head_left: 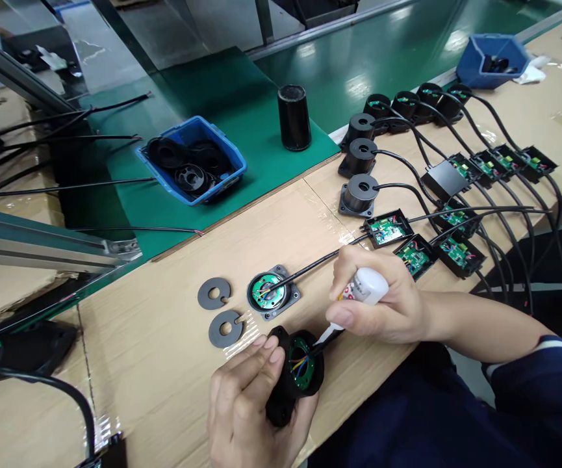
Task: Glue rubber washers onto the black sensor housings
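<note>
My left hand (249, 403) grips a black round housing (281, 396), tilted so that its open side with a green circuit board and coloured wires faces right. In my right hand (383, 302) is a small white glue bottle (367, 286), squeezed between thumb and fingers. Its nozzle points down to the rim of the housing, by the cable entry; whether it touches I cannot tell. Just beyond lies a second housing (269, 292), board up, with a black cable leading to a box with a circuit board (388, 229). Two dark grey notched discs (214, 294) lie left of it.
A blue bin (190, 188) of black round parts and a black cylinder (294, 118) stand on the green mat. Several capped housings (360, 194) and boxed boards with trailing cables line the right side. Another blue bin (492, 65) sits far right. A metal frame (41, 244) rises at left.
</note>
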{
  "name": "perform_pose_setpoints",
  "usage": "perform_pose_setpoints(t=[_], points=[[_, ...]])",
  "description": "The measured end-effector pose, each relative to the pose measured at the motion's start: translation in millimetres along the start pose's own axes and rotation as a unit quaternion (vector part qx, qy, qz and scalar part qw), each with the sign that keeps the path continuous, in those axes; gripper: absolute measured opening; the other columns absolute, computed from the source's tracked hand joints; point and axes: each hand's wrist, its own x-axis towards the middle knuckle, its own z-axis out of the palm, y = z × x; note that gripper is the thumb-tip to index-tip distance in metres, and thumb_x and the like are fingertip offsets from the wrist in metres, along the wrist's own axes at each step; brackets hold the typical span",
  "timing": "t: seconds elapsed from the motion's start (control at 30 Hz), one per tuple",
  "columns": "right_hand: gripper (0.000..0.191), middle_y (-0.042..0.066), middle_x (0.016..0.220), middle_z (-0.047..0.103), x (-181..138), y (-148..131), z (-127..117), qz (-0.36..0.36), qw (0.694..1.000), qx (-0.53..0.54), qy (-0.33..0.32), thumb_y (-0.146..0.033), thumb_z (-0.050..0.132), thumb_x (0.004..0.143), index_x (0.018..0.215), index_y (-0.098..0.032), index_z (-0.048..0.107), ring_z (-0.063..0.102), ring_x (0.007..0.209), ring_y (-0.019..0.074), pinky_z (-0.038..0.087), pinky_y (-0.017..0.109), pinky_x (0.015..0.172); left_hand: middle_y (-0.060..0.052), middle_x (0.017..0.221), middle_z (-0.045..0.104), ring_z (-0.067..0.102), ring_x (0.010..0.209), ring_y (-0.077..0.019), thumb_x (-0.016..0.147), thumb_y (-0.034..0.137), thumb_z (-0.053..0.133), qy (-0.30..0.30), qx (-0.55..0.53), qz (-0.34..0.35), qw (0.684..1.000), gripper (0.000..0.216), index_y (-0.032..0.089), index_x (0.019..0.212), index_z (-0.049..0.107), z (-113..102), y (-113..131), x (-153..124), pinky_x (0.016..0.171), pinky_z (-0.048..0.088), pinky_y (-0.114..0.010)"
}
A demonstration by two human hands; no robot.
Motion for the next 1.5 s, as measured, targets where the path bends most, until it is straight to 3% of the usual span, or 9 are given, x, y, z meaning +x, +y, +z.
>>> perform_pose_setpoints(t=[0.33, 0.6, 0.73, 0.83, 0.93, 1.0, 1.13, 1.3, 1.5], points=[[0.029, -0.009, 0.06, 0.05, -1, 4, 0, -0.052, 0.998, -0.035, 0.011, -0.025, 0.082, 0.084, 0.076, -0.017, 0.056, 0.042, 0.047, 0.0021, 0.031, 0.015, 0.043, -0.01, 0.111, 0.064, 0.066, 0.108, -0.0211, 0.074, 0.01, 0.083, -0.008, -0.029, -0.028, 0.999, 0.055, 0.011, 0.121, 0.055, 1, 1, -2, 0.095, 0.057, -0.035], [0.037, -0.006, 0.064, 0.052, 3, 16, -5, 0.074, 0.983, 0.069, 0.153, -0.043, 0.068, 0.097, 0.074, -0.02, 0.051, 0.046, 0.054, 0.0057, 0.038, 0.017, 0.049, -0.012, 0.122, 0.071, 0.068, 0.118, -0.0253, 0.088, 0.032, 0.076, -0.091, -0.134, -0.191, 0.968, 0.046, 0.022, 0.126, 0.053, 14, 3, -11, 0.098, 0.059, -0.044], [0.047, -0.008, 0.061, 0.049, 19, 17, -6, 0.141, 0.966, 0.121, 0.18, -0.056, 0.073, 0.09, 0.072, -0.021, 0.047, 0.043, 0.048, 0.0046, 0.032, 0.016, 0.041, -0.012, 0.12, 0.071, 0.071, 0.115, -0.0265, 0.09, 0.047, 0.072, -0.123, -0.215, -0.207, 0.946, 0.041, 0.025, 0.12, 0.055, 9, -4, -13, 0.092, 0.062, -0.044], [0.051, -0.007, 0.059, 0.049, 31, 13, -6, 0.15, 0.965, 0.125, 0.174, -0.058, 0.077, 0.086, 0.069, -0.021, 0.045, 0.043, 0.047, 0.0047, 0.032, 0.016, 0.041, -0.009, 0.108, 0.07, 0.071, 0.099, -0.0233, 0.097, 0.058, 0.056, -0.074, -0.221, -0.24, 0.942, 0.038, 0.024, 0.112, 0.058, 2, -19, -9, 0.079, 0.061, -0.039], [0.049, -0.007, 0.058, 0.049, 42, 14, -4, 0.144, 0.969, 0.119, 0.165, -0.056, 0.078, 0.086, 0.07, -0.021, 0.048, 0.041, 0.047, 0.0047, 0.031, 0.017, 0.04, -0.01, 0.112, 0.066, 0.065, 0.097, -0.0249, 0.086, 0.056, 0.072, 0.004, -0.07, -0.293, 0.953, 0.053, 0.022, 0.123, 0.056, 7, -37, 3, 0.077, 0.057, -0.04], [0.047, -0.008, 0.058, 0.047, 46, 17, -2, 0.14, 0.969, 0.122, 0.162, -0.054, 0.078, 0.086, 0.072, -0.021, 0.049, 0.039, 0.046, 0.0045, 0.029, 0.017, 0.039, -0.013, 0.121, 0.065, 0.063, 0.108, -0.0306, 0.074, 0.06, 0.082, -0.012, 0.006, -0.276, 0.961, 0.071, 0.021, 0.128, 0.055, 17, -47, 13, 0.086, 0.055, -0.048], [0.044, -0.008, 0.06, 0.049, 47, 25, 0, 0.128, 0.973, 0.11, 0.158, -0.052, 0.075, 0.09, 0.073, -0.02, 0.05, 0.039, 0.047, 0.0047, 0.029, 0.018, 0.041, -0.009, 0.119, 0.072, 0.063, 0.121, -0.0328, 0.083, 0.049, 0.078, -0.049, -0.002, -0.225, 0.973, 0.045, 0.024, 0.115, 0.059, 31, -51, 26, 0.099, 0.051, -0.054], [0.038, -0.005, 0.066, 0.057, 40, 24, 1, 0.09, 0.987, 0.033, 0.128, -0.045, 0.07, 0.096, 0.075, -0.02, 0.052, 0.052, 0.058, 0.0073, 0.042, 0.02, 0.054, -0.01, 0.113, 0.069, 0.068, 0.115, -0.0282, 0.081, 0.028, 0.082, 0.029, -0.006, -0.165, 0.986, 0.052, 0.019, 0.124, 0.054, 23, -40, 22, 0.097, 0.056, -0.047], [0.031, -0.005, 0.065, 0.057, 35, 16, 6, 0.044, 0.994, -0.015, 0.096, -0.039, 0.073, 0.093, 0.075, -0.02, 0.056, 0.05, 0.055, 0.0072, 0.041, 0.021, 0.051, -0.009, 0.106, 0.063, 0.067, 0.109, -0.025, 0.077, 0.014, 0.084, 0.053, 0.054, -0.085, 0.994, 0.057, 0.016, 0.126, 0.055, 13, -32, 23, 0.097, 0.058, -0.042]])
